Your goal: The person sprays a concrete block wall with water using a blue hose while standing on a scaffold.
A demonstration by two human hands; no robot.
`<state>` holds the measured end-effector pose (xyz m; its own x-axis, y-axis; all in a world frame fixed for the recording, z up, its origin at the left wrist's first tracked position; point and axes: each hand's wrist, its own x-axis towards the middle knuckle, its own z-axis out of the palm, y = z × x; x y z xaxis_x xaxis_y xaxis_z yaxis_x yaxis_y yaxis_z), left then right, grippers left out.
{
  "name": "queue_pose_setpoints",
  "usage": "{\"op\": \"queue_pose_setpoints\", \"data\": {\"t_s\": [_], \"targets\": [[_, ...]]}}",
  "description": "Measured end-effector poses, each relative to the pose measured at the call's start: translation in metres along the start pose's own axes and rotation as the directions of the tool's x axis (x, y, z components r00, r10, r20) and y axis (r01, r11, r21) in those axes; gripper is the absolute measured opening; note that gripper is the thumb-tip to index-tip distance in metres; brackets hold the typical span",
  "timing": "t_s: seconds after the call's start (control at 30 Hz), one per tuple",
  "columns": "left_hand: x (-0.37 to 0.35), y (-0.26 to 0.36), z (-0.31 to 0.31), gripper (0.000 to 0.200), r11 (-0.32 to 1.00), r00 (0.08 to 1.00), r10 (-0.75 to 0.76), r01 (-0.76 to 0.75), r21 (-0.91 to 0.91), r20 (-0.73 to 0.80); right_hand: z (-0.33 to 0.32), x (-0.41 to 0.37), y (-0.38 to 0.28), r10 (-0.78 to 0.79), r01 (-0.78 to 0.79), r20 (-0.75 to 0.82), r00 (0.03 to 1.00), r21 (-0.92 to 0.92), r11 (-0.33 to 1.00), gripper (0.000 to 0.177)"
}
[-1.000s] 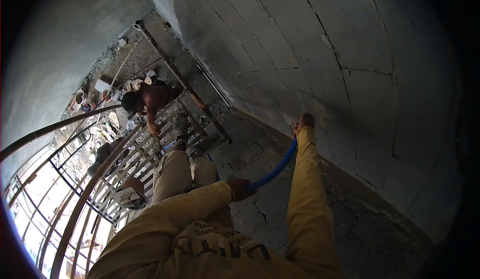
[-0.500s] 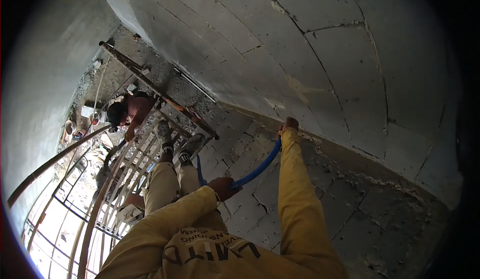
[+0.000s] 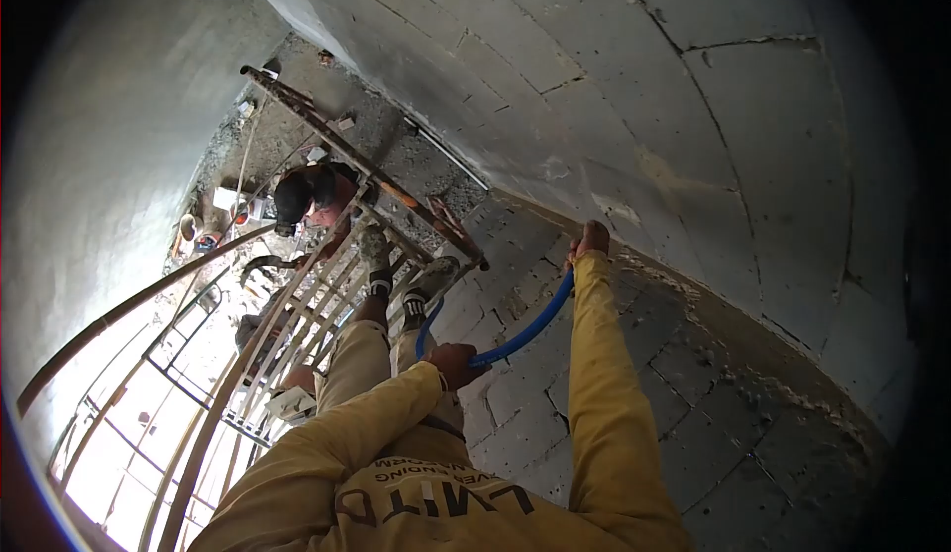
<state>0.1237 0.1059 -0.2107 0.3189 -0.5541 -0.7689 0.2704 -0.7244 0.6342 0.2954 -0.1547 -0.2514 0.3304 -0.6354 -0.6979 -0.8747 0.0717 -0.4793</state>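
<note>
A blue hose (image 3: 536, 325) curves between my two hands. My left hand (image 3: 457, 366), in a yellow sleeve, is closed around it in front of my body. The hose continues beyond that hand in a loop near my shoes. With the arm stretched out, my right hand (image 3: 591, 241) is closed on the hose's upper end, close to the block wall (image 3: 684, 146). The fingers hide the tip of the hose there.
I stand on a slatted scaffold platform (image 3: 327, 304) with metal rails (image 3: 376, 170). Below, a co-worker (image 3: 322, 195) bends beside buckets (image 3: 188, 227) and rubble. A curved pole (image 3: 129, 304) crosses the left side. Mortar crusts the ledge (image 3: 738, 339) along the wall's joint.
The view has shifted, so the scaffold, wall and co-worker appear further right. Both my hands keep their grip on the hose. The co-worker's head and arm have changed position slightly.
</note>
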Motion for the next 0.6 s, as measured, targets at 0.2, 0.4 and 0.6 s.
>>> {"op": "queue_pose_setpoints", "data": {"t_s": [0.2, 0.4, 0.6], "targets": [[0.008, -0.027, -0.002, 0.046, 0.996, 0.997, -0.064, 0.061, -0.064, -0.052, 0.048, 0.023, 0.013, 0.045, -0.047, 0.099, 0.994, 0.011, 0.999, 0.033], [0.013, -0.052, -0.004, 0.043, 0.994, 0.992, -0.095, 0.090, -0.064, -0.078, 0.078, 0.037, 0.042, 0.136, -0.134, 0.108, 0.985, -0.032, 0.991, 0.033], [0.021, -0.071, 0.001, 0.040, 0.990, 0.990, -0.127, 0.122, -0.067, -0.069, 0.098, 0.048, 0.071, 0.160, -0.159, 0.046, 0.986, -0.034, 0.987, 0.030]]}}
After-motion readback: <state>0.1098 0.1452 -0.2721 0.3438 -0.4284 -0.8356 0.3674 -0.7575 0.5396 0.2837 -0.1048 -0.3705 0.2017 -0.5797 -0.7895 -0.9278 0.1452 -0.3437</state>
